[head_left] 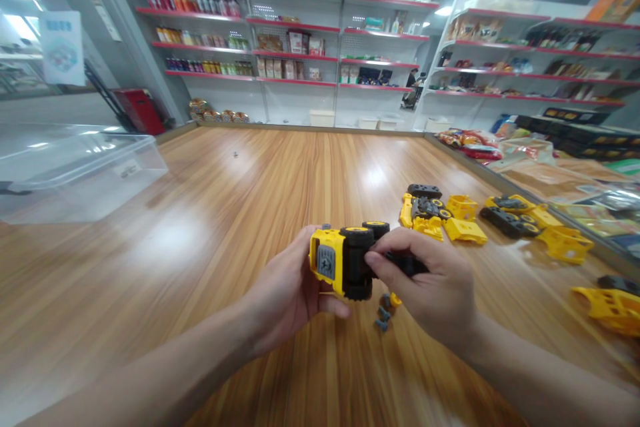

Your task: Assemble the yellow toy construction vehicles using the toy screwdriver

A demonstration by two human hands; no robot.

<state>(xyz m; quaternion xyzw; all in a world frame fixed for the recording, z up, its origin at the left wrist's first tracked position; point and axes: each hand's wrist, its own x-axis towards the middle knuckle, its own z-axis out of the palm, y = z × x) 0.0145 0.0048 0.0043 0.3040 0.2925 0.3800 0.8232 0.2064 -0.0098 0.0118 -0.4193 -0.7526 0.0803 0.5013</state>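
A yellow and black toy truck (330, 260) is held above the wooden table, tipped so its black wheels and underside face right. My left hand (293, 287) is closed around the cab side, the thumb and fingers partly hidden behind it. At the dark underside, my right hand (433, 280) pinches with thumb and forefinger; whether a small part sits between the fingertips is hidden. Below the truck, several small grey screws (383, 320) lie on the table beside a small yellow piece (395, 299), partly covered by my right hand.
Yellow and black toy truck parts (465, 230) lie in groups on the right, with another yellow part (610, 307) nearer the right edge. A clear plastic bin (85, 180) stands at left. Stocked shelves (295, 80) rise behind the wooden table (250, 200); packaged goods (550, 167) border it at right.
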